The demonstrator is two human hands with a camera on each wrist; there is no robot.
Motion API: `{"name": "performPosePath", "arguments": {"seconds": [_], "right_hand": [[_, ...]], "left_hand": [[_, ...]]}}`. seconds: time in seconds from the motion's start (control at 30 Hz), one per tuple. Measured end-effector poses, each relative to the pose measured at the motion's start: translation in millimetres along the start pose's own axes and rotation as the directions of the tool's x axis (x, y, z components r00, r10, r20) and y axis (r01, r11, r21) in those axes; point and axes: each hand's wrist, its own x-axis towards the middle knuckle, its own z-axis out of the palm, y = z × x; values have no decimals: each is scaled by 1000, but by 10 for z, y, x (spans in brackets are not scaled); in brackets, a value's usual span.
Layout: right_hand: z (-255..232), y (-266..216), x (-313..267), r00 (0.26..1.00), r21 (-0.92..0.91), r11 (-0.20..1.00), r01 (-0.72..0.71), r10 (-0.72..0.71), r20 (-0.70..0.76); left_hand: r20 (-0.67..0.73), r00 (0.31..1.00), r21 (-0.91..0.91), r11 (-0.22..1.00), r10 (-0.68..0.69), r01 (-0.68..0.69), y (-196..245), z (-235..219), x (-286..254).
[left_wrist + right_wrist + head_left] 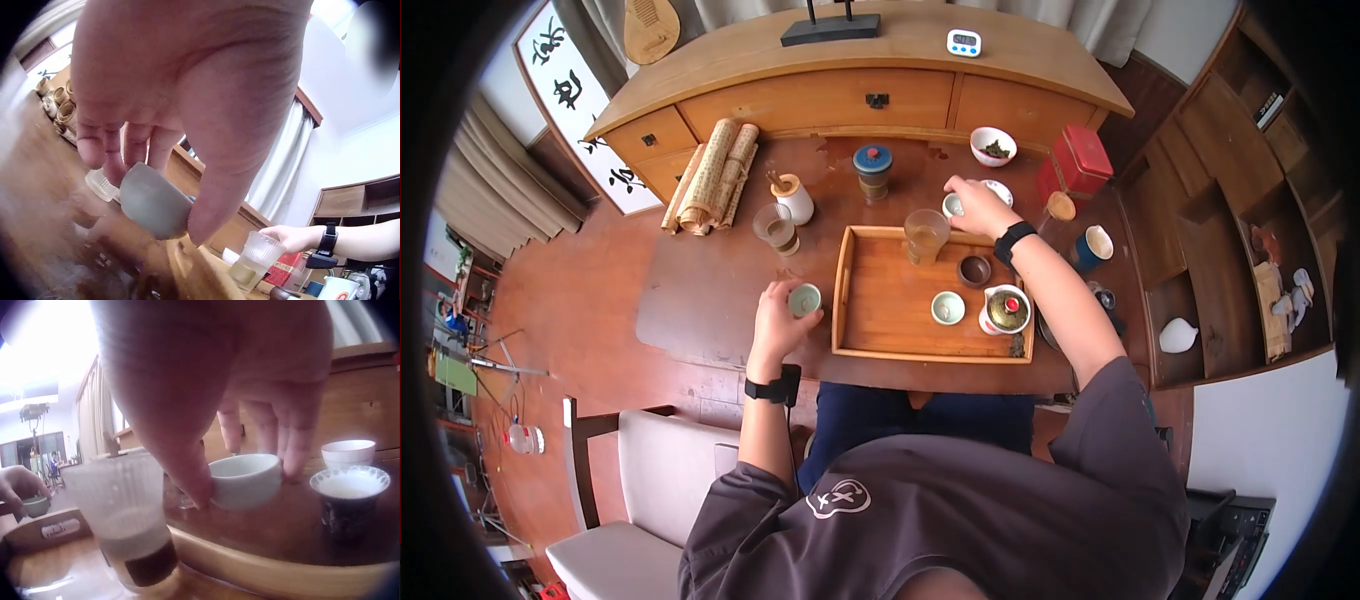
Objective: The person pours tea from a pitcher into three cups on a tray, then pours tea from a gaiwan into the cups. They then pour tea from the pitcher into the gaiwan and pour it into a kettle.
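Note:
My left hand [774, 322] pinches a small pale green teacup [804, 299] between thumb and fingers, left of the wooden tea tray [870, 345]. In the left wrist view this teacup [154, 203] hangs tilted over the table. Beyond the tray's far edge, my right hand [983, 208] grips another small pale teacup [953, 205] by its sides. The right wrist view shows that teacup [245, 482] nearly upright, close over the table. Nearest to it on the tray stands a ribbed glass pitcher [926, 237] with some liquid inside.
On the tray are a third pale green teacup [947, 308], a brown cup [974, 270] and a lidded teapot [1006, 310]. Around it stand a glass [776, 232], a utensil holder [794, 199], a blue-lidded jar [873, 172], a tea-leaf bowl [994, 147] and a red box [1081, 162].

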Motion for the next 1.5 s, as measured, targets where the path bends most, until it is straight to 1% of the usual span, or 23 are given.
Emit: {"name": "performPosePath", "arguments": {"seconds": [0.03,0.17,0.23,0.37,0.53,0.6,0.63,0.67,0.7,0.73,0.8,0.83,0.87,0.93,1.0,1.07,1.13,1.17,1.2,1.23,1.33,1.43,1.5], "right_hand": [[120,97,79,999,-8,999,31,-31,12],[377,240,271,998,-42,999,10,-7,65],[421,271,303,993,-70,997,-43,50,106],[451,304,322,988,-87,994,-71,82,128],[480,309,330,994,-108,993,-39,49,94],[411,284,298,993,-96,994,-47,57,107],[371,270,263,997,-83,996,-32,38,68],[246,165,214,999,-71,997,-17,19,29],[92,77,148,1000,11,1000,-27,27,4],[-60,-60,44,997,50,998,-49,52,-52],[-311,-246,-209,986,360,931,-53,106,-127],[-458,-377,-385,986,359,932,-55,107,-126],[-609,-523,-580,981,423,905,-49,124,-150],[-663,-620,-942,972,510,857,-69,172,-158],[-621,-672,-1318,966,483,862,-156,235,-107],[-553,-733,-1670,970,260,950,-172,209,-121],[-426,-769,-1924,952,250,926,-284,303,-40],[-339,-755,-2018,949,263,918,-297,315,-28],[-256,-737,-2093,945,275,910,-310,327,-15],[-200,-744,-2138,951,280,917,-285,306,-34],[-126,-734,-2231,937,361,890,-280,335,-100],[-91,-712,-2265,930,368,882,-294,352,-101],[-83,-712,-2268,929,375,879,-294,355,-104]], "left_hand": [[18,999,18,999,-34,33,-55,15,-15],[40,993,21,994,-112,111,-170,96,-73],[54,990,8,991,-132,132,-199,117,-91],[49,992,5,993,-118,117,-261,176,-102],[56,993,26,994,-108,106,-243,168,-115],[30,999,76,997,-32,29,-229,146,-117],[32,999,75,997,-33,30,-182,123,-118],[-10,1000,61,998,-28,28,-105,83,-108],[-52,998,47,999,-23,26,-33,53,-93],[-50,998,45,999,-24,26,21,45,-71],[-26,1000,-72,997,-9,7,160,46,-12],[19,1000,-48,999,2,-1,360,27,20],[68,997,-100,994,40,-33,570,30,55],[130,969,-161,968,212,-190,711,270,82],[271,919,-216,949,285,-230,987,470,111],[343,883,-243,938,320,-246,1127,748,124],[363,852,-231,922,377,-310,1109,1103,149],[364,849,-232,920,382,-315,1165,1183,153],[393,854,-209,937,341,-278,1215,1258,154],[421,857,-184,953,298,-241,1246,1324,153],[405,863,-154,953,303,-263,1241,1496,171],[434,857,-107,961,276,-255,1265,1531,205],[413,864,-117,957,290,-265,1272,1510,220]]}}
